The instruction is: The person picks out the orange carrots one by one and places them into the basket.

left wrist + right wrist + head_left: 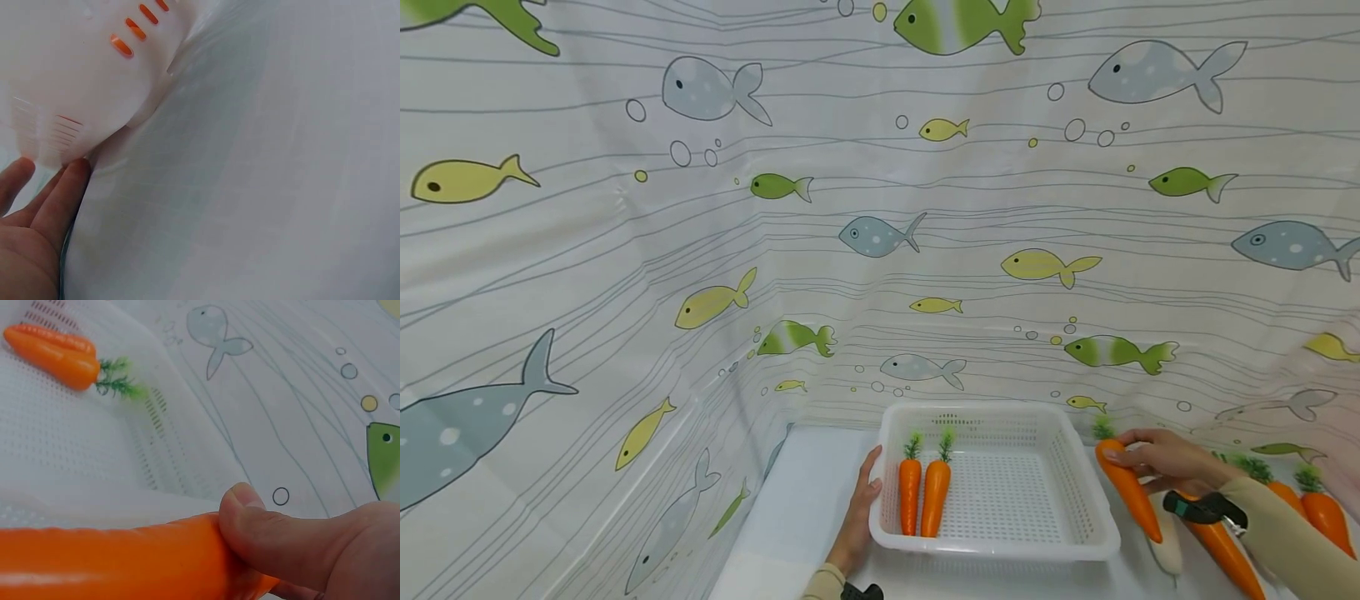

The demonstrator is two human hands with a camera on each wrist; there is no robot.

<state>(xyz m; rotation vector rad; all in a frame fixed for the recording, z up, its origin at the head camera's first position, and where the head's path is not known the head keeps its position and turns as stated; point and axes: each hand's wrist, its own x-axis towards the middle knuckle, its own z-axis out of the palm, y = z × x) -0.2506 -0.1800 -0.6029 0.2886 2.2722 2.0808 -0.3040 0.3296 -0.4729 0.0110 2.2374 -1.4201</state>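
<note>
In the head view, a white perforated plastic basket (1000,550) holds two orange carrots (936,496) with green tops, side by side along its left wall. My left hand (857,517) touches the basket's left side; the left wrist view shows its fairly straight fingers (65,194) against the outer wall. Just past the right rim, my right hand (1172,458) pinches another carrot (1131,496) near its leafy end, its tip pointing down toward me. The right wrist view shows the thumb (275,534) pressed on this carrot's thick end.
Under the held carrot lies a white radish (1167,546). Another carrot (1228,554) lies beside it, and more carrots (1326,517) are at the far right, partly behind my right forearm. A fish-patterned sheet (970,208) rises behind and to the left of the white table (805,500).
</note>
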